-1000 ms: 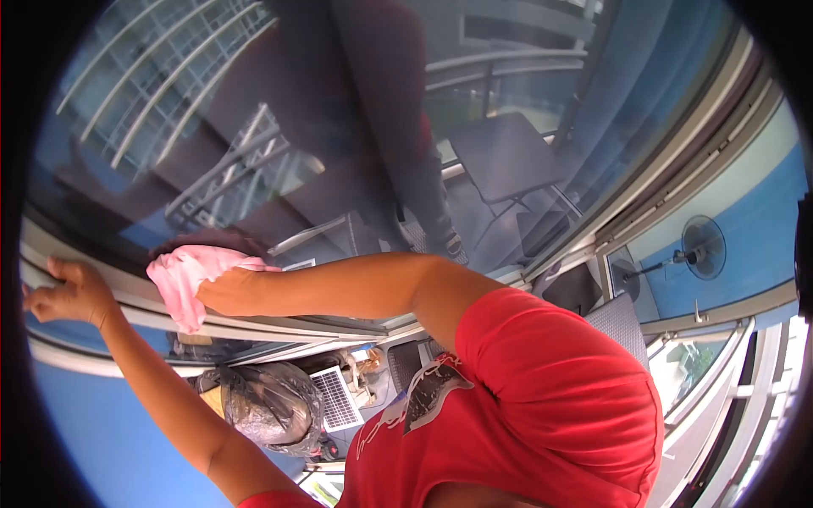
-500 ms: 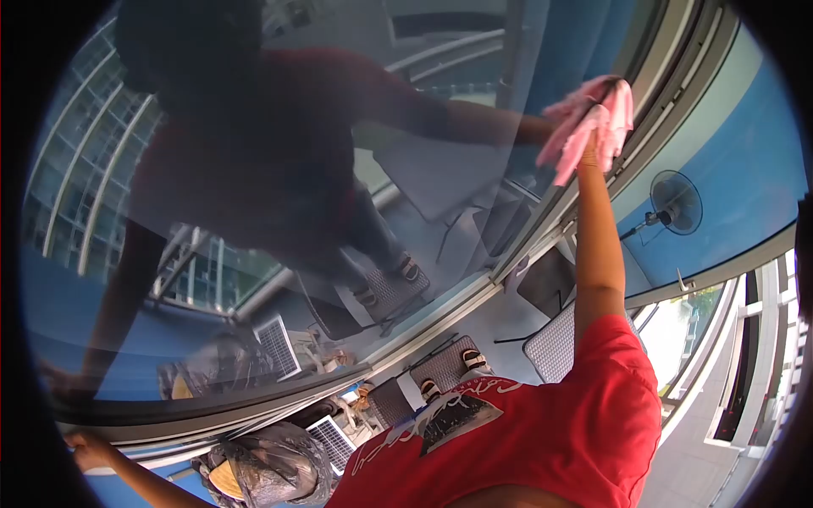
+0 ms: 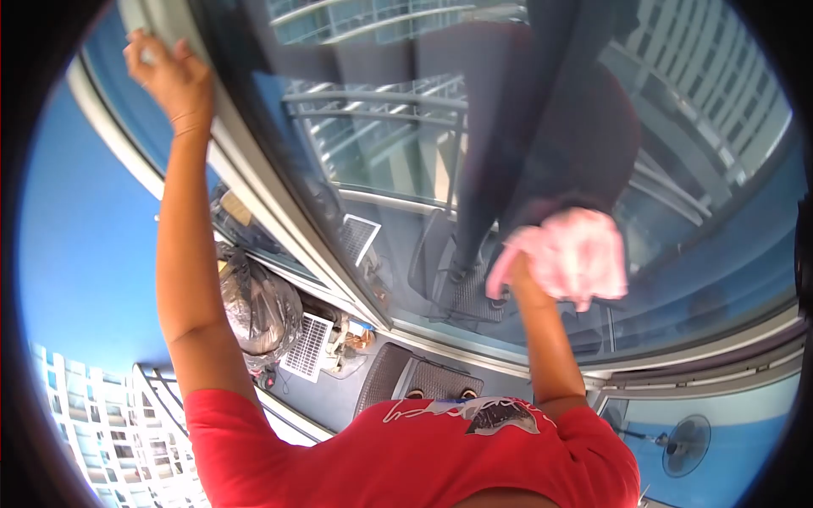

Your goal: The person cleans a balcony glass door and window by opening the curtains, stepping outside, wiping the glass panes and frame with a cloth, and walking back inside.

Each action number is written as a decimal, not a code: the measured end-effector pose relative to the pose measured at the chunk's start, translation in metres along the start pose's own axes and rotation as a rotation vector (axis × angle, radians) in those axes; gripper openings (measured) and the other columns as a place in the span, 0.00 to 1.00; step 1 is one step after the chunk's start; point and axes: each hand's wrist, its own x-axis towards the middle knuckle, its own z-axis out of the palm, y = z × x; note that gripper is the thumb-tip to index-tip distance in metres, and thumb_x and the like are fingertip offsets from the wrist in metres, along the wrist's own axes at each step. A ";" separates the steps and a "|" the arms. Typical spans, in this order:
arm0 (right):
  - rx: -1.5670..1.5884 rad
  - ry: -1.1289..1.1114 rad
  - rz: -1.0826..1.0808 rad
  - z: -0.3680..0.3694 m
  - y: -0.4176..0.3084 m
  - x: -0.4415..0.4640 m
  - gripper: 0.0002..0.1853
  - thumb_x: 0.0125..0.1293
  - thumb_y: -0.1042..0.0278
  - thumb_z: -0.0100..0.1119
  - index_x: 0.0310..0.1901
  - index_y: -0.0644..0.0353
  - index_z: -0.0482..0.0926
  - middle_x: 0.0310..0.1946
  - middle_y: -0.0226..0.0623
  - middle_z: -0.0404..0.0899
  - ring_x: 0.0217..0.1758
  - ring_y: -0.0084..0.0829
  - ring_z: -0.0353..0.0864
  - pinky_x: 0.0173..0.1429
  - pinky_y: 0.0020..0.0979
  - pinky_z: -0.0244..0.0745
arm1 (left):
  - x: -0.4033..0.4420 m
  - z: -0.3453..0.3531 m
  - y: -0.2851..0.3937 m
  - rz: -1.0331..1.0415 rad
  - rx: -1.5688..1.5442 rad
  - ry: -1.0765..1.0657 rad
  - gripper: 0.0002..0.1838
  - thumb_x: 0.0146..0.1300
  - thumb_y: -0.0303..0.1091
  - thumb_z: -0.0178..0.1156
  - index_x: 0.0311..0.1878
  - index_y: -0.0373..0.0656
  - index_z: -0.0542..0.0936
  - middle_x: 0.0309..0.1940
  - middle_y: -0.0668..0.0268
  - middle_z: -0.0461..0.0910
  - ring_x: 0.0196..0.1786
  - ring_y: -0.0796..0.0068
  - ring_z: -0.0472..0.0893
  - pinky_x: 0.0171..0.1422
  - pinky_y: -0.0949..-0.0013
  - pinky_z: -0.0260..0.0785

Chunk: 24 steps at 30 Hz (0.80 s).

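In the head view, the left hand is resting high against the light frame of a large glass pane – its fingers are bending loosely, with the thumb standing apart from them. The right hand is reaching up in front of the pane and holding a pink cloth, which is covering most of its fingers; whether they are spreading or closing under it, I cannot tell. The cloth is blurring a little and appearing to touch the glass, its folds hanging below and beside the hand. The pane is mirroring the person's dark outline, railings and buildings.

Below the left arm, a bulging black plastic bag is sitting just beside a white-edged gridded panel. Nearer the middle, a dark chair is standing next to a woven surface, where two shoe tips are showing above the red shirt. At lower right, a fan is standing out against blue.
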 end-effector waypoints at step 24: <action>-0.236 0.846 1.085 0.079 0.280 0.018 0.32 0.40 0.46 0.70 0.39 0.66 0.73 0.33 0.44 0.75 0.39 0.41 0.75 0.46 0.40 0.69 | -0.209 -0.213 0.066 -0.804 -0.830 -0.827 0.31 0.64 0.33 0.55 0.70 0.39 0.59 0.49 0.51 0.76 0.55 0.57 0.75 0.63 0.64 0.61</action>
